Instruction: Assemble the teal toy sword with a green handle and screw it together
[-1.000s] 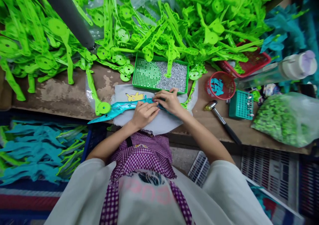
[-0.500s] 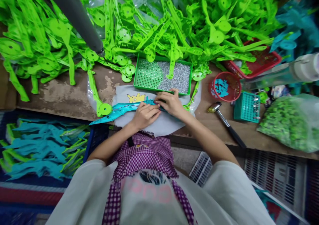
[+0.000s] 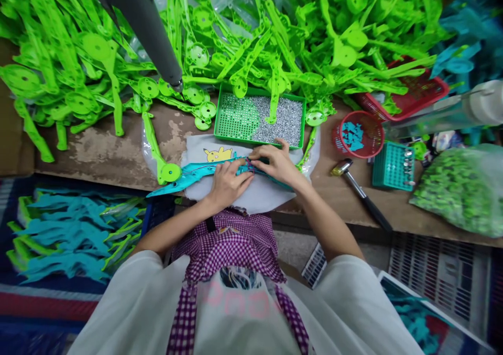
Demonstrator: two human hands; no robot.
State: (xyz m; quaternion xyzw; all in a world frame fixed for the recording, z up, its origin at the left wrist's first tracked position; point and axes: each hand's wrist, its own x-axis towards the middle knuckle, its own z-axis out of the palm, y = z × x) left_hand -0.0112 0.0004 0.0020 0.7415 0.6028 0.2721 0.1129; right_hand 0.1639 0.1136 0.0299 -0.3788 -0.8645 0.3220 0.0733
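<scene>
Workbench [image 3: 118,150] is worn brown board, buried at the back under a heap of bright green plastic parts [image 3: 275,35]. Both of my hands sit on a teal toy blade [image 3: 188,175] lying across a white cloth [image 3: 259,195] at the near edge. Left hand [image 3: 227,181] presses flat on its middle, fingers closed down on it; right hand [image 3: 275,162] pinches the same piece right beside the left. Just beyond the grip is a green tray of silvery screws [image 3: 281,120]. Off to the right of the grip lies a hammer [image 3: 359,190], with a small red basket [image 3: 357,135] past it.
</scene>
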